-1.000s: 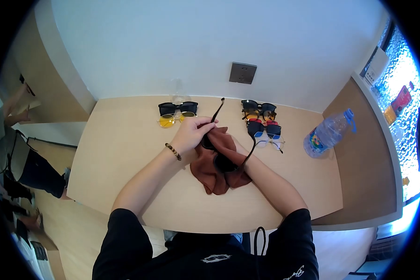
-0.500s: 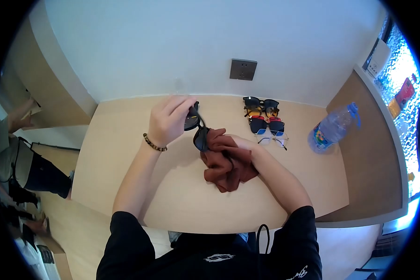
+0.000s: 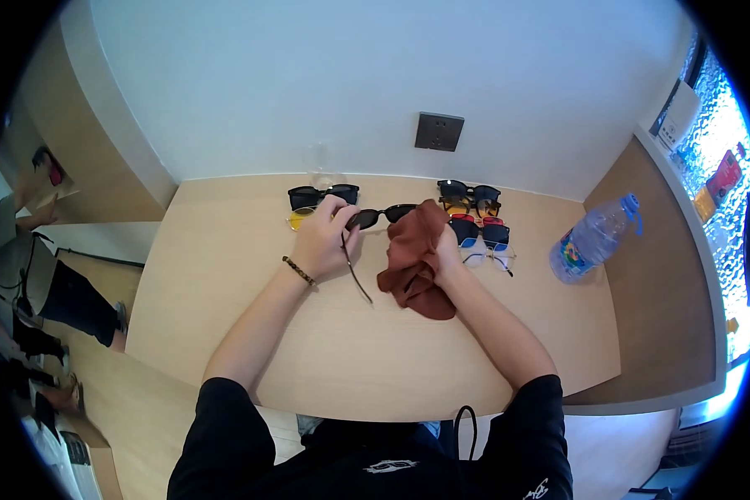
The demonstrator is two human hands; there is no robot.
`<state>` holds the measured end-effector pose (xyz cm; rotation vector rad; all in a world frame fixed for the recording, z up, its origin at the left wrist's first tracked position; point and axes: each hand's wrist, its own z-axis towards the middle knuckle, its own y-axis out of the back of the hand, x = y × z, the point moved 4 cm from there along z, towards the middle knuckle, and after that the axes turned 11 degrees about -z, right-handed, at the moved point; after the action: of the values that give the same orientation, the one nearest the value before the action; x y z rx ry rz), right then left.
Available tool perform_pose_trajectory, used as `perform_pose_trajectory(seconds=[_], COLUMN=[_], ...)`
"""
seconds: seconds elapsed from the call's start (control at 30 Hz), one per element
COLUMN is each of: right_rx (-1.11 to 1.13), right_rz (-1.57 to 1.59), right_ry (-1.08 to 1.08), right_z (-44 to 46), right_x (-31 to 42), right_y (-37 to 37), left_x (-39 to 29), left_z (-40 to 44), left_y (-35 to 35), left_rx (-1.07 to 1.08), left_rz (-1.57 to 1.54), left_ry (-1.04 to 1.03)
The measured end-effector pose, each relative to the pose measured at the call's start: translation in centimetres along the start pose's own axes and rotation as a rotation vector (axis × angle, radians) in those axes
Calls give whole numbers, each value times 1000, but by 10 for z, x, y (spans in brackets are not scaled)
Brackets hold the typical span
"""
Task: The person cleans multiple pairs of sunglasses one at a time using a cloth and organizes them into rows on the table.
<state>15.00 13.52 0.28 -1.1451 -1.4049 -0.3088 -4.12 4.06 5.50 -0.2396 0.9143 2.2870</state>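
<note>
Wall: pale, behind the bench, with a dark socket plate [image 3: 439, 132] on it.
Bench [image 3: 342, 358]: light wood, carrying the eyewear and the bottle.
Side panel [image 3: 662, 275]: wooden, curved, at the bench's right end.
Cloth [image 3: 415, 262]: reddish-brown, bunched, hanging in folds from the right grip [image 3: 448, 252], which is closed on it.
Bottle [image 3: 587, 240]: clear plastic, blue cap, tilted in view, near the side panel.
Right-hand eyewear: a close column beside the right grip, with dark sunglasses [image 3: 468, 193] farthest back, tinted and red-marked pairs in the middle, and thin-framed clear glasses [image 3: 489, 257] nearest the person.
Left grip [image 3: 321, 242]: grasping the held sunglasses [image 3: 379, 217] by their left end, one arm of the frame pointing down towards the person; their right end meets the cloth, its contact hidden.
Left-hand eyewear: black sunglasses [image 3: 323, 197] and yellow-lensed glasses [image 3: 298, 220], the latter partly hidden by the left grip.
Bracelet [image 3: 300, 271]: beaded, on the left wrist.
</note>
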Motion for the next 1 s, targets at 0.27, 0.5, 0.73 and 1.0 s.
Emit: perform_pose_trajectory(seconds=[0.27, 0.5, 0.73, 1.0], right_rx=[144, 253, 149, 125], right_rz=[18, -783, -61, -66], right_ry=[-100, 664, -47, -68], right_z=[17, 56, 23, -4], right_x=[-5, -44, -28, -10], right_y=[21, 59, 31, -3], left_x=[-15, -8, 7, 24], left_z=[4, -13, -10, -12], left_y=[-5, -18, -14, -7], left_rx=[83, 260, 104, -59], left_rz=[-25, 30, 2, -55], left_ry=[-170, -187, -74, 206])
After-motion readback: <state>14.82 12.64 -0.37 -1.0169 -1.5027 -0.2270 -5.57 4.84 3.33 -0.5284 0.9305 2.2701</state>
